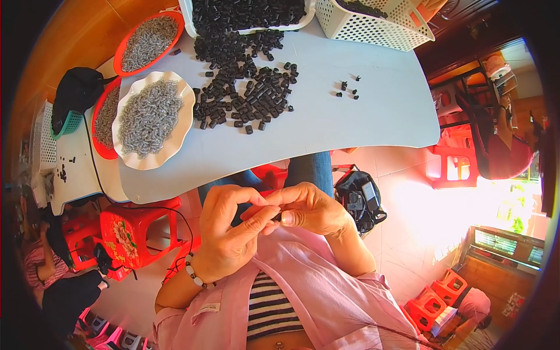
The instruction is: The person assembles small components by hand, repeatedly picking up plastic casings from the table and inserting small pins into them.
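Note:
Over my lap, in front of the table edge, both hands meet at the fingertips. My left hand (230,227), with a beaded bracelet on its wrist, is closed in a pinch. My right hand (312,213) is closed too, its thumb bent against a small black plastic part (277,217). Fingers of both hands cover most of that part. On the table beyond lies a loose heap of short black plastic barrels (251,96). Left of it, a cream dish with a wavy rim (188,111) holds many small metal springs (151,116).
Behind the heap stands a white tray (309,20) of black parts, with a white perforated basket (379,29) beside it. Red bowls (119,64) of springs sit at left. Several tiny black pieces (344,86) lie at right. A red stool (125,233) and black bag (359,198) flank me.

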`<state>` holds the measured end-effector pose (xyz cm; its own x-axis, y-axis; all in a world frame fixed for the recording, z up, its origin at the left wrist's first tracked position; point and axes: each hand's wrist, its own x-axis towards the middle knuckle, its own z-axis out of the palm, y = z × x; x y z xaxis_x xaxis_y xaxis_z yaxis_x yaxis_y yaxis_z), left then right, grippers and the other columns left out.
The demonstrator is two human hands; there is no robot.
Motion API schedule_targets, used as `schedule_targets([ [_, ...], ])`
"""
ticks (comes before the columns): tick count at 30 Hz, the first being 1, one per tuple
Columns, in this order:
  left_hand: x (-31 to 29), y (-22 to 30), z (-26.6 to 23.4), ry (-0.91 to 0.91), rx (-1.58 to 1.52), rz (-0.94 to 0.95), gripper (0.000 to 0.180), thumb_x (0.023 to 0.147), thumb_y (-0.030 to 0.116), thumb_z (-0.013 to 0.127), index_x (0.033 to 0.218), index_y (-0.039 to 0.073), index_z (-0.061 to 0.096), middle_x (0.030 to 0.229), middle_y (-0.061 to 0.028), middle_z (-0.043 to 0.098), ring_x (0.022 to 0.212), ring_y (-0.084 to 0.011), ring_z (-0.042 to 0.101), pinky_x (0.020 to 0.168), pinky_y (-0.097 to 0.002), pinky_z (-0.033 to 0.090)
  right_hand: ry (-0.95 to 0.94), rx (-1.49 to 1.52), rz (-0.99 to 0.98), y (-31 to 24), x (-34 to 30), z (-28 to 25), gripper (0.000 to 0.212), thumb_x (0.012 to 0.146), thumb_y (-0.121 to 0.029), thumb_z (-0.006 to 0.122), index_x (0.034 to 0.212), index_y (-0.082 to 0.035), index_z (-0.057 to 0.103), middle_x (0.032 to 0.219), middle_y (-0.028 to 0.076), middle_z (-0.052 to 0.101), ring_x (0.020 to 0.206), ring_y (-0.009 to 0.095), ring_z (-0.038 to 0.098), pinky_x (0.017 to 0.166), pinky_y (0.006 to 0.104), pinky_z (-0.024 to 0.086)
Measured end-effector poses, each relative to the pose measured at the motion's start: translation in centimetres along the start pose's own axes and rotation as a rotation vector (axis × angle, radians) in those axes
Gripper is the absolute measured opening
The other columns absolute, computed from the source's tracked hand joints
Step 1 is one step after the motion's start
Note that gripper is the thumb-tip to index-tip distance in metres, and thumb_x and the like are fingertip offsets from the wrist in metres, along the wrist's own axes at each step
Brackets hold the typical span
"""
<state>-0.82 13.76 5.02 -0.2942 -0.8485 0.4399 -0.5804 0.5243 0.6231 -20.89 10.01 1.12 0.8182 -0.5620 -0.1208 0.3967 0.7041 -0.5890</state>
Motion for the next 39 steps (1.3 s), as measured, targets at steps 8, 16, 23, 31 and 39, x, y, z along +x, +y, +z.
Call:
schedule_targets([
  [8, -0.4, -0.3, 0.3, 0.003, -0.021, 0.046, 0.039, 0.066, -0.008, 0.074, 0.103, 0.005, 0.076, 0.104, -0.0041, 0.060, 0.091, -0.0245, 0.057, 0.075, -0.0340, 0.050, 0.091, -0.065, -0.045, 0.6, -0.2, 0.7, 0.024, 0.096, -0.004, 0.061, 0.118, 0.006, 0.065, 0.109, 0.009, 0.071, 0.098, 0.012, 0.064, 0.092, 0.0276, 0.049],
  [16, 0.3, -0.9, 0.1, 0.042, -0.031, -0.022, 0.042, 0.068, -0.011, 0.071, 0.107, 0.006, 0.075, 0.104, -0.0051, 0.061, 0.091, -0.0255, 0.059, 0.075, -0.0345, 0.052, 0.128, -0.042, -0.094, 0.9, 0.8, 0.4, 0.026, 0.098, -0.015, 0.063, 0.116, 0.004, 0.067, 0.110, 0.008, 0.071, 0.099, 0.013, 0.065, 0.088, 0.0278, 0.052],
  [23, 1.2, -1.9, 0.8, 0.214, -0.011, -0.070, 0.024, 0.076, 0.006, 0.081, 0.099, 0.004, 0.075, 0.090, -0.0071, 0.067, 0.077, -0.0246, 0.062, 0.064, -0.0335, 0.051, 0.399, -0.322, -0.146, -0.1, 2.0, -0.7, 0.035, 0.099, -0.033, 0.064, 0.117, -0.004, 0.064, 0.103, 0.003, 0.067, 0.090, 0.010, 0.064, 0.079, 0.0261, 0.053],
  [31, 1.8, -3.2, 1.7, 0.285, -0.007, -0.014, 0.027, 0.080, 0.006, 0.077, 0.107, 0.006, 0.074, 0.083, -0.0051, 0.068, 0.072, -0.0243, 0.061, 0.066, -0.0357, 0.048, 0.408, -0.675, -0.235, -2.4, 4.2, -0.4, 0.022, 0.094, -0.021, 0.073, 0.101, -0.002, 0.064, 0.091, 0.001, 0.067, 0.079, 0.006, 0.059, 0.071, 0.0225, 0.050],
  [39, 0.8, -8.5, 2.2, 0.348, -0.293, -0.338, 0.011, 0.089, 0.008, 0.071, 0.087, -0.002, 0.074, 0.068, -0.0073, 0.066, 0.058, -0.0120, 0.059, 0.054, -0.0262, 0.045, 0.815, -1.545, -0.898, -18.0, 8.6, -2.9, 0.008, 0.086, -0.009, 0.069, 0.085, -0.002, 0.073, 0.076, 0.010, 0.072, 0.065, 0.016, 0.067, 0.063, 0.0315, 0.053],
])
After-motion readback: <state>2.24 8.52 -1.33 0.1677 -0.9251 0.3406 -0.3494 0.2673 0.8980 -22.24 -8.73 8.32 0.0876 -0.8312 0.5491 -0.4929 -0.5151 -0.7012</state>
